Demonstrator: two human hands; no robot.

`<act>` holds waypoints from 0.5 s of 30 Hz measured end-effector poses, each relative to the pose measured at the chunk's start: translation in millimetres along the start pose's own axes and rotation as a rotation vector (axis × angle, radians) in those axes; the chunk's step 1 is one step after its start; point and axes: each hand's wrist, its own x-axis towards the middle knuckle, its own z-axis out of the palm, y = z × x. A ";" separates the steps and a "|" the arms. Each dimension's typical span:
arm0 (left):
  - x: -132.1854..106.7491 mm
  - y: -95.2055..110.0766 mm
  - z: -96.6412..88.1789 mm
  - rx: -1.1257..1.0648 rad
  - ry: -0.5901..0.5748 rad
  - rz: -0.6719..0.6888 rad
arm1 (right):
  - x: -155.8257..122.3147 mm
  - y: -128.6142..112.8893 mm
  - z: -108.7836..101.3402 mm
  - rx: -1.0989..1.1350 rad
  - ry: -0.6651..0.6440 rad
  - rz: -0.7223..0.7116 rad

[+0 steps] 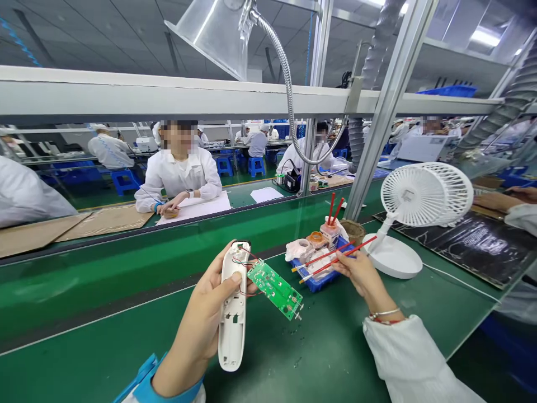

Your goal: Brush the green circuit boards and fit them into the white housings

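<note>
Left hand [195, 330] — white plastic housing [232, 336], half-hidden

Two hands: one left hand [197, 330], one right hand [361, 282]. One housing [232, 330], one green circuit board [274, 290], one blue tray [319, 287], four red sticks [335, 261], one brown cup [352, 230], one white fan [423, 193], one clear hood [210, 39], one gooseneck hose [287, 95].

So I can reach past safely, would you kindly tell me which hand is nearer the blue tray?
Right: the right hand is beside the blue tray; the left hand is farther away, left of it.
</note>
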 end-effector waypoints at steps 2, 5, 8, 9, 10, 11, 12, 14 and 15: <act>-1.8 -0.2 0.1 0.015 0.000 0.009 | 5.6 8.5 -1.0 -0.113 0.065 0.002; -5.4 0.2 0.5 0.050 -0.008 0.039 | 10.8 10.8 -5.2 -0.253 0.133 -0.033; -7.9 0.2 1.8 0.101 -0.024 0.061 | 2.3 1.0 -2.2 -0.292 0.093 -0.104; -8.1 -0.3 2.2 0.115 -0.029 0.068 | -4.6 -4.5 2.4 -0.289 0.044 -0.126; -8.1 -0.9 2.5 0.126 -0.039 0.079 | -13.3 -10.7 8.9 -0.281 -0.024 -0.142; -8.0 -1.9 2.6 0.134 -0.053 0.091 | -23.5 -17.3 17.2 -0.273 -0.119 -0.146; -7.9 -3.0 2.5 0.140 -0.071 0.106 | -34.5 -23.9 27.0 -0.261 -0.229 -0.140; -8.2 -5.3 1.8 0.150 -0.111 0.136 | -56.1 -36.0 48.5 -0.225 -0.499 -0.082; -8.8 -6.3 1.3 0.154 -0.131 0.147 | -65.3 -40.7 59.1 -0.200 -0.625 -0.047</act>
